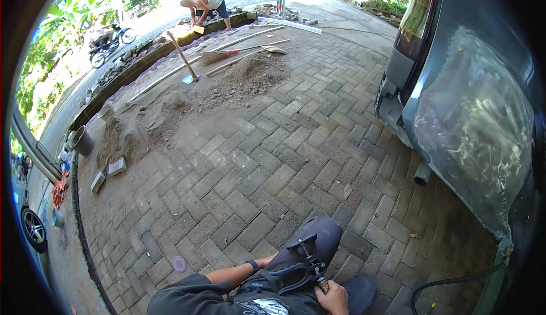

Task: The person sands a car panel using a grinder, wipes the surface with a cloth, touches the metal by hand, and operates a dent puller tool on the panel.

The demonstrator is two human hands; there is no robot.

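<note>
My right hand [333,299] is closed around the lower end of a black metal tool [310,266], near its brass-coloured fitting. The tool has a flat crosspiece at its top and a curved black arm, and it lies over my lap. My left hand [266,261] rests against my bent leg [318,241], with a dark band on the wrist. Its fingers are hidden behind the leg. To my right stands a dark car [449,7], its rear side covered by a large dull, scuffed grey patch [472,121].
A black hose [449,281] curves over the brick paving [267,161] at right. Farther off are a sand heap [250,73], a hoe [183,59], a broom [219,56], a bucket [83,141] and loose blocks [116,166]. Another person [210,7] bends over a trench edge.
</note>
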